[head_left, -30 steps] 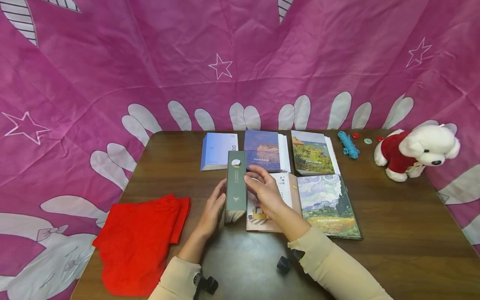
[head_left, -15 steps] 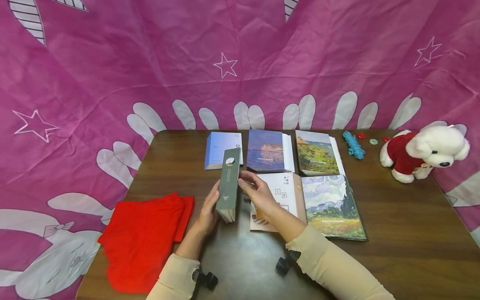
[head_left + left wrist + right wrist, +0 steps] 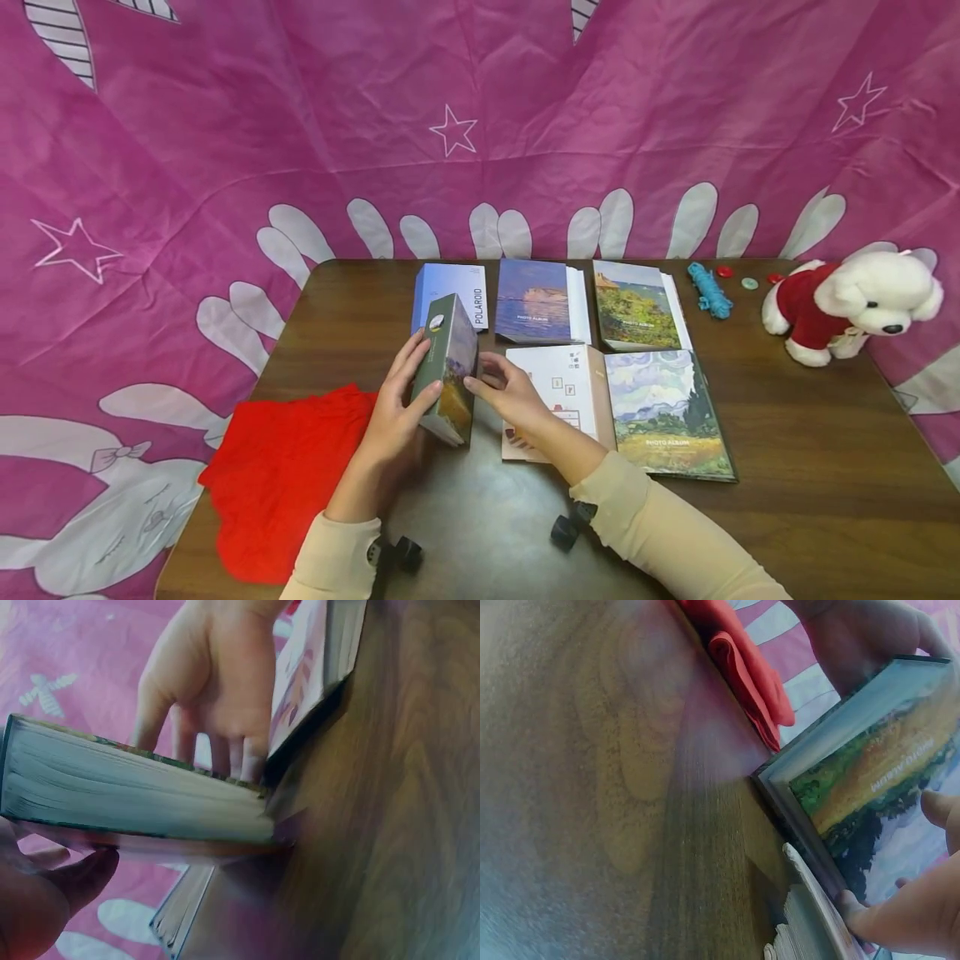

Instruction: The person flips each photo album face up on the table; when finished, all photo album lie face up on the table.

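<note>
Holding tilted green-spined photo album (image 3: 452, 358)

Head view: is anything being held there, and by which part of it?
A green-spined album. The left hand holds it at the spine side; the right hand touches its front cover, but whether it grips is unclear.

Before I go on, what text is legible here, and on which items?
"POLAROID": blue album; its smaller print is unreadable.
"PHOTO ALBUM": sea-cliff album.
"PHOTO ALBUM": garden album.
"PHOTO ALBUM": wheat-field album.
"PHOTO ALBUM": front of the green-spined album, soft, in the right wrist view.
Too small to read: the green spine's lettering, the characters on the cream album, and the fine lines under each "PHOTO ALBUM".
</note>
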A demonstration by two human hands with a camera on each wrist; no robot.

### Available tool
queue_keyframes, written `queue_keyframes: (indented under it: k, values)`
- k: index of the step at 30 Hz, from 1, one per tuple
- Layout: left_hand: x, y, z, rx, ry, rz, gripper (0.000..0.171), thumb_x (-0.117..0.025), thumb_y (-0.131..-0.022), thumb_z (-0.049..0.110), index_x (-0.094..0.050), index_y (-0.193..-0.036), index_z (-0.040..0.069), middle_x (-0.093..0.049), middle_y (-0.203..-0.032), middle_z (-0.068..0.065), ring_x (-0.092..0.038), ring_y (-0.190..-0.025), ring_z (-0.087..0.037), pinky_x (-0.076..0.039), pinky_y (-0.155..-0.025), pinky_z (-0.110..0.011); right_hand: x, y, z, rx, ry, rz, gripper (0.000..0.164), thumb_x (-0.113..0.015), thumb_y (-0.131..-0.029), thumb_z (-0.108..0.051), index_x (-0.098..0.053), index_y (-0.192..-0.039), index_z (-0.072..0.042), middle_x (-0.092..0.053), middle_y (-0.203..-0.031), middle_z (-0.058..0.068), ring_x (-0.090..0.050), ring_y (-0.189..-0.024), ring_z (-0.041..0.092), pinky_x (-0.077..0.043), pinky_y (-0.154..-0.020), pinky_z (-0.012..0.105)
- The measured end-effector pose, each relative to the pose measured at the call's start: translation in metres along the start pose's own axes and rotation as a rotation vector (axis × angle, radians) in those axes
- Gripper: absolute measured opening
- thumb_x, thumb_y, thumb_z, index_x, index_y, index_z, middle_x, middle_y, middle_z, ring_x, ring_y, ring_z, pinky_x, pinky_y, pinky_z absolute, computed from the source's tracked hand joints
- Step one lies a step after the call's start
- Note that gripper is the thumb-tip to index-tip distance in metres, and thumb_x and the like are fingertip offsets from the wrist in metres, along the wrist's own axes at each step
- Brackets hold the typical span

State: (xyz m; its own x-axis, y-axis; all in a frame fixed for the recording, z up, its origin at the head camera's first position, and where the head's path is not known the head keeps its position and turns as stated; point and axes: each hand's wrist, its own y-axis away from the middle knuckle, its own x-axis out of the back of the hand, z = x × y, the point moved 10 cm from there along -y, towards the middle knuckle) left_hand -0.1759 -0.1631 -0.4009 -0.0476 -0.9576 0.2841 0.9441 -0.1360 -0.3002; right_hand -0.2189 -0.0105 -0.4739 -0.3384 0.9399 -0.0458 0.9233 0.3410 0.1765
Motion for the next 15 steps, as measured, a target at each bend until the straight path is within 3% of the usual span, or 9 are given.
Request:
queue_keyframes:
  k: [5, 11, 13, 15]
  values:
    - [0.017, 0.001, -0.009, 0.059, -0.019, 0.039, 0.057, -0.052, -0.099, 0.005, -0.038, -0.154, -0.001, -0.025, -0.165, -0.016, -0.032, -0.144, -0.037, -0.035, -0.106, -0.014, 0.001, 0.001, 0.003, -0.029, 0.055, -0.011, 0.066, -0.069, -0.098, -0.025, -0.040, -0.153, -0.004, -0.040, -0.155, 0.023, -0.041, -0.142, 0.039, -0.038, -0.114, 0.050]
    - [0.029, 0.005, -0.038, 0.240, 0.006, 0.069, 0.060, -0.032, -0.097, 0.001, -0.035, -0.157, 0.003, -0.026, -0.165, -0.012, -0.022, -0.151, -0.031, -0.022, -0.119, -0.044, -0.002, 0.003, 0.006, -0.070, 0.043, -0.051, 0.069, -0.068, -0.099, -0.029, -0.037, -0.155, -0.005, -0.032, -0.160, 0.024, -0.035, -0.146, 0.038, -0.033, -0.117, 0.049]
    - [0.028, 0.008, -0.050, 0.318, 0.037, 0.069, 0.063, -0.031, -0.096, 0.002, -0.033, -0.158, 0.005, -0.027, -0.165, -0.014, -0.026, -0.149, -0.033, -0.023, -0.118, -0.051, -0.003, 0.004, 0.007, -0.084, 0.038, -0.053, 0.069, -0.068, -0.098, -0.030, -0.037, -0.155, -0.006, -0.030, -0.161, 0.023, -0.034, -0.147, 0.036, -0.031, -0.118, 0.048]
    - [0.027, 0.011, -0.059, 0.377, 0.058, 0.075, 0.064, -0.031, -0.095, 0.003, -0.030, -0.159, 0.007, -0.034, -0.159, -0.018, -0.033, -0.141, -0.034, -0.027, -0.114, -0.051, -0.003, 0.005, 0.006, -0.093, 0.033, -0.052, 0.069, -0.068, -0.099, -0.031, -0.037, -0.156, -0.007, -0.029, -0.162, 0.021, -0.032, -0.148, 0.035, -0.030, -0.119, 0.048]
